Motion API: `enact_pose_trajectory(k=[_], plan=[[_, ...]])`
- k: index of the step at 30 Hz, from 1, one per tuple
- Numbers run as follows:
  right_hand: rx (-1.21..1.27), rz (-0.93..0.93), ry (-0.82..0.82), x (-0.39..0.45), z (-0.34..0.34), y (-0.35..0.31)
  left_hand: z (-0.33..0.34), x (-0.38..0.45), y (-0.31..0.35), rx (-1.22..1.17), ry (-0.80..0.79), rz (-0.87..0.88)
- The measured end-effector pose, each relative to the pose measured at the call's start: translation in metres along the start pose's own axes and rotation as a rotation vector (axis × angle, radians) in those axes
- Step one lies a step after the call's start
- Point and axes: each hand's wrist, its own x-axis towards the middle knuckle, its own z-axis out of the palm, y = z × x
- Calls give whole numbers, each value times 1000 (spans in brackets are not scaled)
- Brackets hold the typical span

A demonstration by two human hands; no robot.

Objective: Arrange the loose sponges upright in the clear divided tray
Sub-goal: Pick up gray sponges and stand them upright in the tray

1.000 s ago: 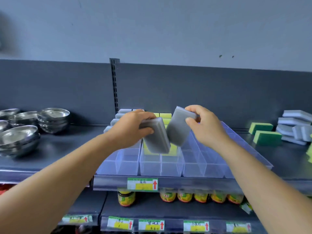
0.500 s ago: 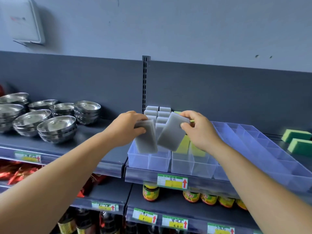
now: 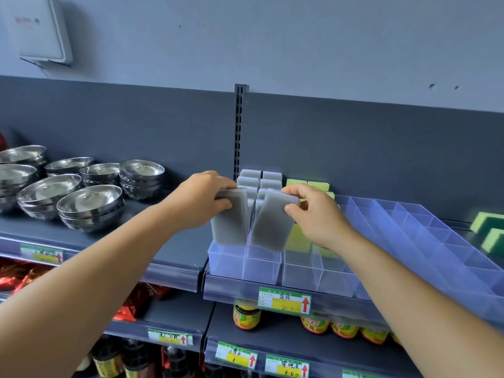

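Two grey sponges stand on end at the front of the clear divided tray (image 3: 261, 268): the left grey sponge (image 3: 229, 220) over the leftmost lane and the right grey sponge (image 3: 272, 221) over the lane beside it, leaning slightly right; whether their lower ends reach the tray floor cannot be told, since the front walls blur them; behind them, rows of upright grey sponges (image 3: 261, 179) are mostly hidden, only the top edges showing, and the yellow sponges (image 3: 301, 237) in the third lane are partly covered by the right wrist; the left hand (image 3: 200, 199) clamps the left sponge's top, thumb in front, fingers curled over the back; the right hand (image 3: 317, 214) pinches the other's upper right corner between thumb and fingertips; both forearms reach in from the lower corners; green-and-yellow sponges (image 3: 488, 223) at the right edge are cut off; stacked steel bowls (image 3: 90, 203) sit on the shelf to the left.
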Motion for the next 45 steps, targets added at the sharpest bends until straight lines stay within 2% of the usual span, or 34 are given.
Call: enact_pose_trajectory(k=[4, 8, 13, 16, 26, 29, 34, 40, 45], plan=[[-22, 3, 4, 2, 3, 1, 6, -3, -3, -4, -43, -12], [65, 32, -31, 3, 7, -1, 19, -6, -2, -18, -98, -44], [-121, -48, -25, -1, 16, 2, 24, -7, 2, 30, -129, -56], [-227, -77, -94, -3, 23, 0, 32, -8, 7, 81, -149, -37], [-417, -3, -275, -11, 28, -4, 31, -10, 9, 193, -191, -37], [-447, 8, -263, -21, 14, -4, 31, -11, 18, 206, -174, -9], [-512, 36, -211, -41, -19, 8, 36, -3, 61, 172, -113, 120], [-564, 153, -170, -69, -74, 46, 62, 15, 137, 140, -131, 297], [-599, 248, -141, -91, -122, 97, 95, 37, 200, 124, -167, 376]])
